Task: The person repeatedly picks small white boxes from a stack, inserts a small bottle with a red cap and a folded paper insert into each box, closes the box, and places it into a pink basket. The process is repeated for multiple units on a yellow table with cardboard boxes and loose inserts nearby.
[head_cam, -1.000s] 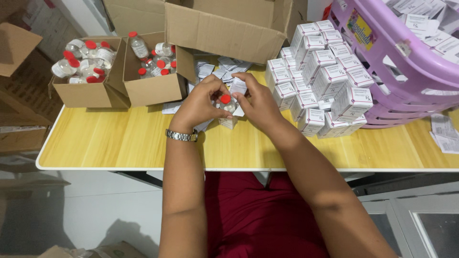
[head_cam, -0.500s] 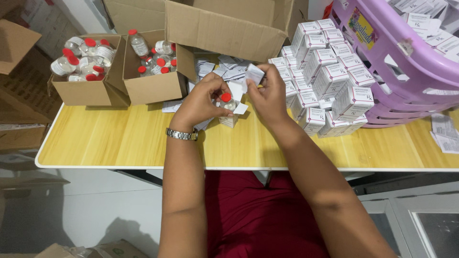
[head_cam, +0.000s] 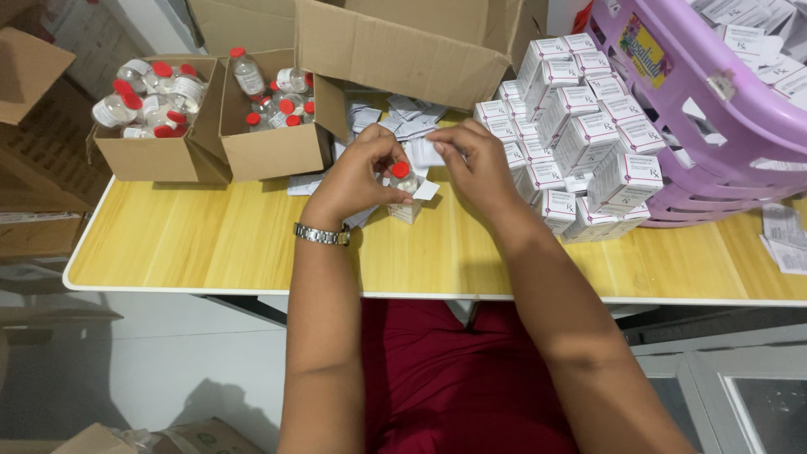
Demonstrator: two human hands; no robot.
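- Your left hand is pinching a small vial with a red cap, seating it in an open white carton that sits on the counter.
- Your right hand is pinching a folded paper leaflet just above.
- Looks like the packing step: vial's going in, leaflet isn't yet.
- I'd say the next move needs the leaflet slid in alongside the vial, then the flap tucked.

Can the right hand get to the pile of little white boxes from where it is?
Probably yes. The right hand sits just beside the stacked white boxes, with nothing between them. It holds a folded paper, though, so grabbing a box may be awkward.
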